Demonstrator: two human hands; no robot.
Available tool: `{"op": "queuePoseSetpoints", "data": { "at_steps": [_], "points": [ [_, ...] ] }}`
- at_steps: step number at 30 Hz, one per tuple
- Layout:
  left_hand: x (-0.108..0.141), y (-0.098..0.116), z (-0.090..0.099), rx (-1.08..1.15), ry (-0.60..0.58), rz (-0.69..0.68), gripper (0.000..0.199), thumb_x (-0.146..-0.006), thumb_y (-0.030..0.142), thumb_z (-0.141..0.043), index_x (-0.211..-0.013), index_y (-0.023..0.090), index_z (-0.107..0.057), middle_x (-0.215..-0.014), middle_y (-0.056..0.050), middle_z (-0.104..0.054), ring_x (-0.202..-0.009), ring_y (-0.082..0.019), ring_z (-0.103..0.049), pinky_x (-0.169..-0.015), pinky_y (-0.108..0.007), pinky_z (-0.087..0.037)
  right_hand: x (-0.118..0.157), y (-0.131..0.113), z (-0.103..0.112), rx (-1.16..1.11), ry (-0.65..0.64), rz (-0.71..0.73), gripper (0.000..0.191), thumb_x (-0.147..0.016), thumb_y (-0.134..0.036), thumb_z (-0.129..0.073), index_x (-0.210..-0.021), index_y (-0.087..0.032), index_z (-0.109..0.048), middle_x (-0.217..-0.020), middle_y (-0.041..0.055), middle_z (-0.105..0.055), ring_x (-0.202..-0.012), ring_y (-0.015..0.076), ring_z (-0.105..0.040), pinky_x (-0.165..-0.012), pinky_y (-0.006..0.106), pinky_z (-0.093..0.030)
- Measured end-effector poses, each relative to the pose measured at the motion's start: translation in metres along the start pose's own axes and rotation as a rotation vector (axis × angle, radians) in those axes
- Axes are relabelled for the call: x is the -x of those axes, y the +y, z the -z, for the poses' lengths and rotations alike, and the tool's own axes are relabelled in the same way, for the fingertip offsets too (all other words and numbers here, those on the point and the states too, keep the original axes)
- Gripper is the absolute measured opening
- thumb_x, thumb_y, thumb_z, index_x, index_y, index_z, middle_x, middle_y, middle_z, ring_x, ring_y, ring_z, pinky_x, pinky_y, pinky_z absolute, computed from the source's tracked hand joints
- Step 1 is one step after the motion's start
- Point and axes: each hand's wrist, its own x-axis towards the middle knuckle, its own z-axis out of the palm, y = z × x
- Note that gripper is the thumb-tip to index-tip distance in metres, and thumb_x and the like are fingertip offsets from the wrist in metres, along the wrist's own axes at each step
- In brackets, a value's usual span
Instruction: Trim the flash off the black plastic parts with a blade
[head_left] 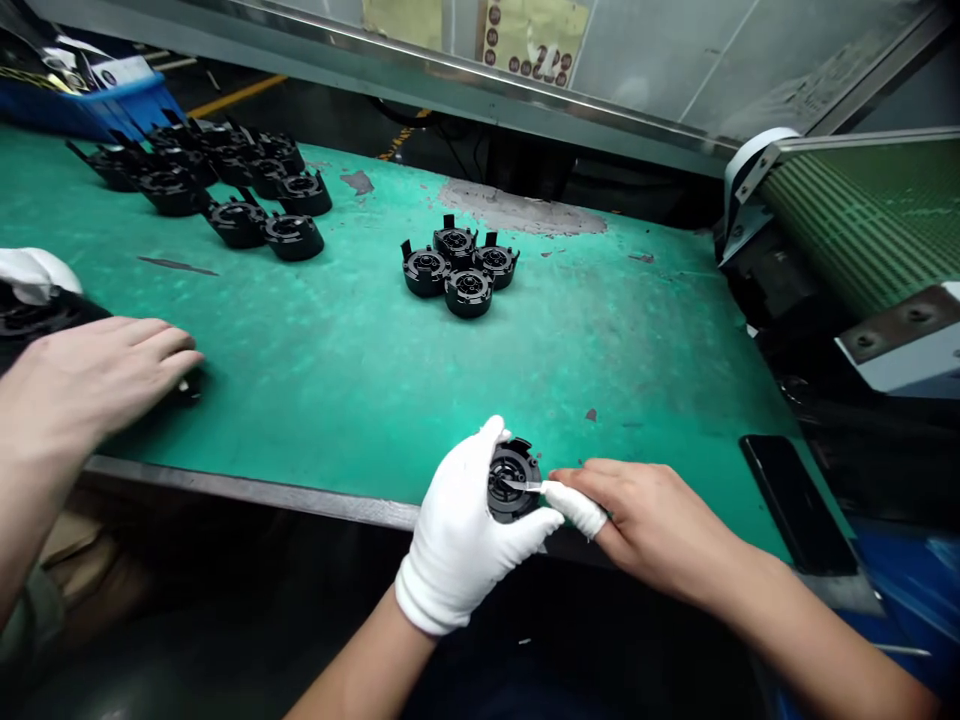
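Note:
My left hand (469, 520), in a white glove, is wrapped round a round black plastic housing (514, 462) at the table's front edge. The part's ringed inner side faces up, tilted toward me. My right hand (637, 515) is bare except for a white cover on the thumb. It is closed on a small pale metal blade (521, 486), whose tip lies over the middle of the housing. The blade's other end is hidden in my fingers.
Several similar black housings stand in a cluster (469, 290) mid-table and in a larger group (292, 237) at the back left. A co-worker's hand (112, 375) rests on dark parts at left. A phone (795, 500) and a green conveyor (877, 220) are at right.

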Motion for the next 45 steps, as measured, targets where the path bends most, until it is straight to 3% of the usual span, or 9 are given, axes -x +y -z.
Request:
{"op": "queuePoseSetpoints", "data": {
  "at_steps": [8, 11, 15, 21, 29, 37, 41, 45],
  "points": [
    [-0.001, -0.001, 0.001, -0.010, 0.032, -0.086, 0.097, -0.075, 0.059, -0.078, -0.148, 0.015, -0.033, -0.137, -0.018, -0.057, -0.132, -0.032, -0.054, -0.113, -0.050, -0.045, -0.013, -0.001, 0.004, 0.201, 0.020, -0.101, 0.037, -0.094, -0.020, -0.048, -0.127, -0.027, -0.064, -0.098, 0.0060, -0.072, -0.080, 0.0240, -0.069, -0.061, 0.031, -0.039],
    [0.000, -0.002, 0.001, -0.010, 0.025, -0.073, 0.099, -0.074, 0.060, -0.078, -0.149, 0.015, -0.032, -0.139, -0.018, -0.056, -0.133, -0.031, -0.054, -0.113, -0.050, -0.045, -0.012, 0.003, -0.001, 0.025, 0.048, -0.062, 0.036, -0.096, -0.020, -0.046, -0.128, -0.028, -0.061, -0.106, 0.0051, -0.073, -0.093, 0.0239, -0.069, -0.071, 0.031, -0.045],
    [0.000, 0.000, 0.003, 0.003, 0.012, -0.070, 0.100, -0.073, 0.062, -0.078, -0.148, 0.015, -0.033, -0.139, -0.018, -0.056, -0.132, -0.031, -0.054, -0.113, -0.049, -0.046, 0.002, 0.001, -0.016, -0.250, 0.042, -0.111, 0.021, -0.098, -0.021, -0.043, -0.108, -0.025, -0.061, -0.084, 0.0012, -0.072, -0.076, 0.0197, -0.067, -0.066, 0.028, -0.043],
    [-0.003, 0.004, 0.005, 0.003, -0.019, -0.005, 0.093, -0.076, 0.058, -0.077, -0.148, 0.016, -0.035, -0.141, -0.017, -0.055, -0.133, -0.030, -0.053, -0.114, -0.049, -0.044, 0.009, -0.008, -0.034, -0.295, 0.008, -0.084, 0.024, -0.094, -0.013, -0.043, -0.107, -0.024, -0.060, -0.087, 0.0031, -0.071, -0.079, 0.0202, -0.067, -0.069, 0.028, -0.042],
    [-0.004, 0.004, 0.004, -0.004, -0.040, -0.010, 0.091, -0.076, 0.058, -0.077, -0.146, 0.017, -0.036, -0.138, -0.017, -0.057, -0.131, -0.031, -0.055, -0.112, -0.051, -0.046, -0.003, -0.002, -0.011, -0.206, -0.154, -0.004, 0.019, -0.090, -0.007, -0.042, -0.091, -0.022, -0.054, -0.075, 0.0007, -0.064, -0.067, 0.0178, -0.059, -0.061, 0.028, -0.033],
    [-0.007, 0.005, 0.008, -0.013, -0.068, -0.074, 0.096, -0.073, 0.063, -0.077, -0.146, 0.015, -0.036, -0.137, -0.018, -0.057, -0.129, -0.032, -0.056, -0.110, -0.051, -0.048, -0.002, -0.002, -0.008, -0.140, -0.223, 0.047, 0.024, -0.082, -0.002, -0.046, -0.090, -0.022, -0.055, -0.074, 0.0004, -0.065, -0.068, 0.0173, -0.061, -0.060, 0.027, -0.032],
    [-0.008, 0.003, 0.010, -0.007, -0.070, -0.118, 0.091, -0.076, 0.059, -0.076, -0.145, 0.015, -0.037, -0.141, -0.019, -0.055, -0.132, -0.032, -0.054, -0.111, -0.051, -0.047, 0.003, 0.002, 0.000, -0.219, -0.131, 0.045, 0.021, -0.094, -0.011, -0.046, -0.099, -0.024, -0.060, -0.088, 0.0003, -0.069, -0.080, 0.0169, -0.064, -0.068, 0.026, -0.038],
    [-0.008, 0.003, 0.009, 0.005, -0.068, -0.150, 0.089, -0.077, 0.056, -0.076, -0.145, 0.013, -0.037, -0.141, -0.020, -0.054, -0.133, -0.033, -0.053, -0.112, -0.051, -0.045, 0.004, 0.005, 0.004, -0.032, -0.110, -0.029, 0.013, -0.096, -0.019, -0.047, -0.095, -0.025, -0.058, -0.083, 0.0001, -0.067, -0.075, 0.0198, -0.064, -0.063, 0.029, -0.035]
  ]
}}
